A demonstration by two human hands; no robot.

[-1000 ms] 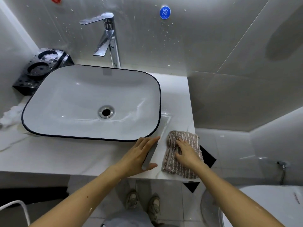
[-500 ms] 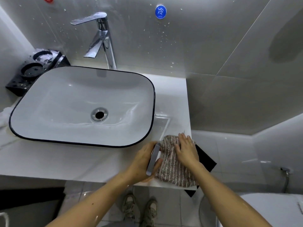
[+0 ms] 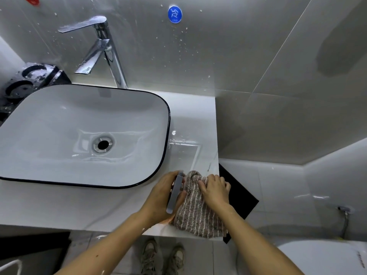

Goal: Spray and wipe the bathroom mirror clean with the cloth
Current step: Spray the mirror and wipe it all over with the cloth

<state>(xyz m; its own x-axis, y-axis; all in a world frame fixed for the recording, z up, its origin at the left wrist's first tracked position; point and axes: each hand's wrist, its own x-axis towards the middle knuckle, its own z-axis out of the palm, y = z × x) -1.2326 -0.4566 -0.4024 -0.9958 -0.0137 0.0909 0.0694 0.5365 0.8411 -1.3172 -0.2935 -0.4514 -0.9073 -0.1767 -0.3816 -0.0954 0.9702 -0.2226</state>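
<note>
A brown cloth [image 3: 198,214] with pale stripes lies bunched at the front right corner of the white counter [image 3: 79,207]. My right hand [image 3: 215,190] presses on its upper part, fingers closed into the fabric. My left hand [image 3: 158,199] grips a flat grey bar [image 3: 174,193], held on edge against the cloth's left side. What the bar is cannot be told. No mirror and no spray bottle are in view. The grey wall above is flecked with white splashes.
A white basin with a black rim [image 3: 167,120] fills the left of the counter, with a chrome faucet [image 3: 107,50] behind it. A black holder [image 3: 29,78] stands at far left. A toilet [image 3: 317,257] is at lower right, and my shoes [image 3: 162,255] are below the counter edge.
My left hand has picked the grey bar up off the counter and turned it on edge against the cloth. My right hand has bunched the cloth toward it.
</note>
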